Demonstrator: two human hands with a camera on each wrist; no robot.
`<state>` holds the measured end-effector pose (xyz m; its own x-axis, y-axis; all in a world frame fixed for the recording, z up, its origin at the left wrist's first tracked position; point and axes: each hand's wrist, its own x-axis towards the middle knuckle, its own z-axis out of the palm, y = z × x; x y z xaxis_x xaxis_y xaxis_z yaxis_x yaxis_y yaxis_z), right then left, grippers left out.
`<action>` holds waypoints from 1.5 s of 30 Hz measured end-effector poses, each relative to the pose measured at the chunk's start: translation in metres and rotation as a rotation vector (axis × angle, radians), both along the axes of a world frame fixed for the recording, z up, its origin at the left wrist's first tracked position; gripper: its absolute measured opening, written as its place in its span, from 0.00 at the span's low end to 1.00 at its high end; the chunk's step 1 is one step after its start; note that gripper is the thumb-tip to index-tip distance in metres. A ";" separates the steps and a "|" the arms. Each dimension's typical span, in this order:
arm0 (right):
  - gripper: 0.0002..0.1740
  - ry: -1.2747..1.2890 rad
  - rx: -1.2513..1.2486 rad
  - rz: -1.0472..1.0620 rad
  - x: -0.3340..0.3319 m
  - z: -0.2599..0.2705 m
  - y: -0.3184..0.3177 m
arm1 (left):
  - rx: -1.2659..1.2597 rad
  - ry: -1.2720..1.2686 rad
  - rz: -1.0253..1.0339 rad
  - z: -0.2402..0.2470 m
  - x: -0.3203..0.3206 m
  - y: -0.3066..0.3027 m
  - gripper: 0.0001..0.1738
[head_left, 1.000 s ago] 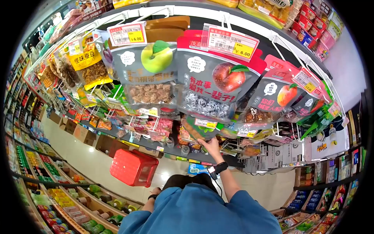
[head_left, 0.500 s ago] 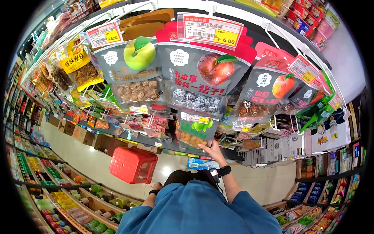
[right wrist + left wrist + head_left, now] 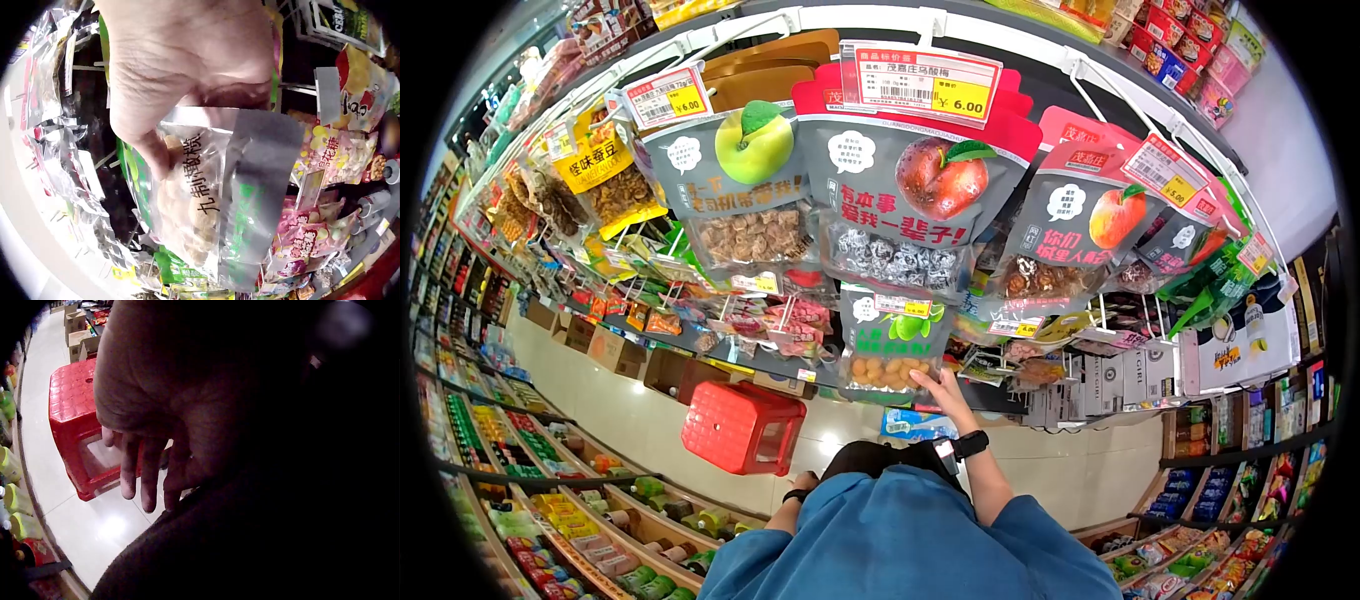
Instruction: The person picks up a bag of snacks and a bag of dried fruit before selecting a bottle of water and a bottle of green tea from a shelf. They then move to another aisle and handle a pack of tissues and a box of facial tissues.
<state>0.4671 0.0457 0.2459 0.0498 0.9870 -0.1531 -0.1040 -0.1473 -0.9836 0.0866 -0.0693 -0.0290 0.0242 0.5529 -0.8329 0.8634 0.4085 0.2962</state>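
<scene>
My right hand (image 3: 946,392) pinches the lower right edge of a grey bag of preserved olives (image 3: 891,345), whose clear window shows round tan pieces. In the right wrist view the thumb lies over the window of the olive bag (image 3: 203,181), and the other fingers are hidden behind it. A price tag (image 3: 903,305) overlaps the bag's top. Right above hang larger grey snack bags (image 3: 905,185) with red tops. Down at the person's side, my left hand (image 3: 169,412) hangs with relaxed fingers and nothing in them, close to the dark trousers.
Hooks with price tags carry several more snack bags (image 3: 1050,235) to both sides. A red plastic stool (image 3: 740,428) stands on the floor at left. Cardboard boxes (image 3: 615,350) line the rack's foot. Behind the person, tilted shelves hold bottles (image 3: 710,518).
The olive bag, at first tilted and pulled sideways, has swung to face the head camera and hangs nearly straight. My right hand stays at its lower edge. The left hand hardly moves.
</scene>
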 end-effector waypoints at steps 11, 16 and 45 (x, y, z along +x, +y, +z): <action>0.19 -0.049 -0.007 0.011 0.005 -0.018 0.003 | -0.023 0.007 0.036 0.000 -0.001 -0.004 0.21; 0.19 0.003 0.012 0.011 0.003 -0.006 0.002 | -0.028 0.016 0.013 -0.001 0.000 0.000 0.21; 0.21 0.004 -0.019 0.004 0.002 0.009 -0.001 | -0.066 0.038 -0.018 0.010 0.005 0.009 0.21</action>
<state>0.4686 0.0448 0.2553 0.0447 0.9840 -0.1724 -0.1075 -0.1668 -0.9801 0.0919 -0.0603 -0.0187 0.0013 0.4961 -0.8682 0.8810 0.4102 0.2357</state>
